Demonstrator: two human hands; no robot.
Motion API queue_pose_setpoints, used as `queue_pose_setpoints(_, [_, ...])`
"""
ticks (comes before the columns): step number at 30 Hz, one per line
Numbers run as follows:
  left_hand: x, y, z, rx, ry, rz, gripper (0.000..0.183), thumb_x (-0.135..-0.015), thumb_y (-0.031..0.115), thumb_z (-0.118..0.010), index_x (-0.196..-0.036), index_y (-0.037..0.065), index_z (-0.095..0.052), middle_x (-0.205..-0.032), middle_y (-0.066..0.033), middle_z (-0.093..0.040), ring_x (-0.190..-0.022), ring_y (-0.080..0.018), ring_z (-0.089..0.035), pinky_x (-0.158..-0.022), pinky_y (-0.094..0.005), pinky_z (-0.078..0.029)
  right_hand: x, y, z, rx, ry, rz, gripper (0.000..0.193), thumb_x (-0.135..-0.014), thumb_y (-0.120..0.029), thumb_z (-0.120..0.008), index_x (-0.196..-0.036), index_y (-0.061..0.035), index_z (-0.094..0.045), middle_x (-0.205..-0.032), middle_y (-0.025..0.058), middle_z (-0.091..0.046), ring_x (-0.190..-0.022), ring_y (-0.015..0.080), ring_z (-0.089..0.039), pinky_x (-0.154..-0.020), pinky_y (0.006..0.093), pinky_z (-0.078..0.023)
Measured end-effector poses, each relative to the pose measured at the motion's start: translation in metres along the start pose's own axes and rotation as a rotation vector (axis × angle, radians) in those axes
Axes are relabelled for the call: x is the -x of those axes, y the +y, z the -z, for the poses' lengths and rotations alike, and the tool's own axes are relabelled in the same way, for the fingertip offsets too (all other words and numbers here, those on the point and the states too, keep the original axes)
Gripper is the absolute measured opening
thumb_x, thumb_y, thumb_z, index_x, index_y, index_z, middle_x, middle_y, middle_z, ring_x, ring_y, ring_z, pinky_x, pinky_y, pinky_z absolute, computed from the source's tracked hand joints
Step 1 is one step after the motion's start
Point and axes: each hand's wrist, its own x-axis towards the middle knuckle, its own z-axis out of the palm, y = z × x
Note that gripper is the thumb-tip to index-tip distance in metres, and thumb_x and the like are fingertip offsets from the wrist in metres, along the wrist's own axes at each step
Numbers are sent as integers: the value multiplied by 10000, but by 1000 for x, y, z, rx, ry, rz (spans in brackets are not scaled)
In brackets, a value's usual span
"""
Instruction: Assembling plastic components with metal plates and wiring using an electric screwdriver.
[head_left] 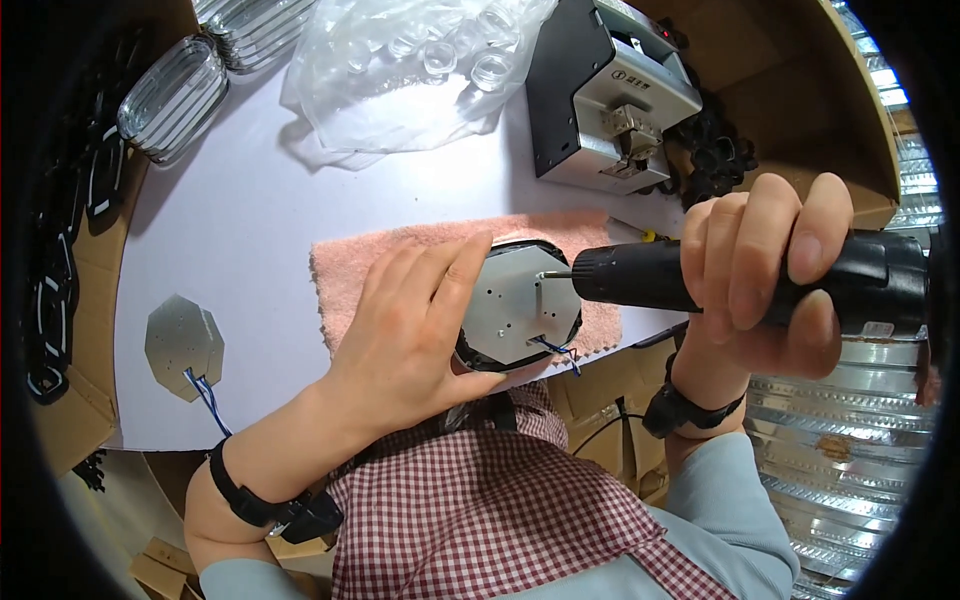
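My right hand [765, 265] is wrapped round a black electric screwdriver [635, 275] held almost level. Its thin bit reaches left onto a silver octagonal metal plate [508, 300], touching or nearly touching a screw spot near the upper right of the plate. The plate sits in a black rounded housing [482, 357], with blue and white wires [560, 349] coming out at the lower right. Spread over the left side of the housing, my left hand [410, 325] grips it, fingers along the top edge and thumb below. Under the housing lies a pink cloth [345, 270].
Another octagonal plate with wires [185, 345] lies at the left. A clear bag of small transparent cups [400, 90] is at the back. Behind the cloth stands a black-and-silver screw feeder machine [620, 110]. Clear oval covers [175, 100] and cardboard boxes [85, 390] line the left.
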Motion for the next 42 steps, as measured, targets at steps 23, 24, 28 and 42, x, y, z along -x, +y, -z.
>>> queue_pose_setpoints(23, [-3, 1, 0, 31, 12, -10, 1022, -642, 346, -897, -1479, -22, -439, -1302, -204, -566, -1175, -382, -564, -1031, -491, -443, -19, 17, 9, -123, -165, -3, 284, -874, -206, -786, -1002, -162, -536, -800, -2, -644, -605, 100, -619, -577, 234, -509])
queue_pose_setpoints(24, [-3, 2, 0, 30, 11, -9, 1012, -652, 347, -893, -1477, -23, -440, -1300, -205, -567, -1178, -382, -564, -1030, -489, -445, -23, 19, 7, -150, -204, -8, 298, -857, -204, -806, -979, -165, -537, -784, -5, -642, -579, 107, -609, -556, 241, -508])
queue_pose_setpoints(28, [-4, 1, -3, 47, 41, -19, 988, -669, 352, -888, -1471, -22, -447, -1299, -203, -565, -1182, -382, -562, -1031, -488, -445, -35, 27, -1, -184, -165, -46, 311, -868, -181, -777, -1026, -112, -517, -805, 56, -623, -525, 128, -570, -532, 256, -506])
queue_pose_setpoints(42, [-1, 2, -4, 117, 23, 27, 960, -643, 286, -878, -1453, -8, -455, -1297, -195, -545, -1181, -381, -546, -1035, -488, -443, -1, 14, -36, 129, 319, -23, 218, -995, -240, -589, -1151, -94, -548, -856, 41, -571, -601, 106, -516, -636, 270, -417])
